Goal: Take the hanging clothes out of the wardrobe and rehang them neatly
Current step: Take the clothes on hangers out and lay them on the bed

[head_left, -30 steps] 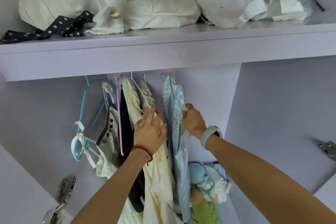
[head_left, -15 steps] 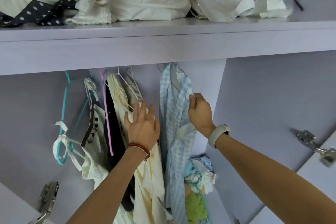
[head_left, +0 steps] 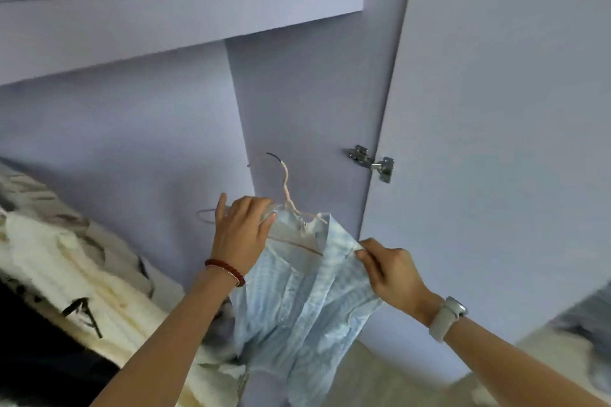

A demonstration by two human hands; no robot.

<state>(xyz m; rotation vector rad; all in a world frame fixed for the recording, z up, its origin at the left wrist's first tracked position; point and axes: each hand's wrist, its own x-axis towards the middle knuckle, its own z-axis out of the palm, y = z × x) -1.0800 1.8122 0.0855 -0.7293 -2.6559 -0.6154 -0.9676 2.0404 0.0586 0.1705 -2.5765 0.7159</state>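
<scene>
Pale blue check, that's the shirt out in front of the wardrobe, dangling on a thin wire hanger with its hook up in free air, latched onto nothing! The left hand is up at the hanger's left shoulder, fingers curled round the wire and the cloth there, thumb tip pressing the fabric near the collar. That hand is carrying the weight, I'd say, which is why it sits high and close to the hook. The right hand is lower and off to the right, pinching the shirt's right shoulder edge between thumb and fingers and drawing it outward. The look of it: spreading the cloth so it can be squared on the wire, since the shirt hangs bunched and skewed, the hanger's left arm poking out bare beyond the left hand.

So the garment sits between the two grips, collar just right of the left hand, body drooping below both wrists. Behind, the lilac shelf with bundled linens on top, the open door and its metal hinge. Cream clothes lie blurred at lower left.
</scene>
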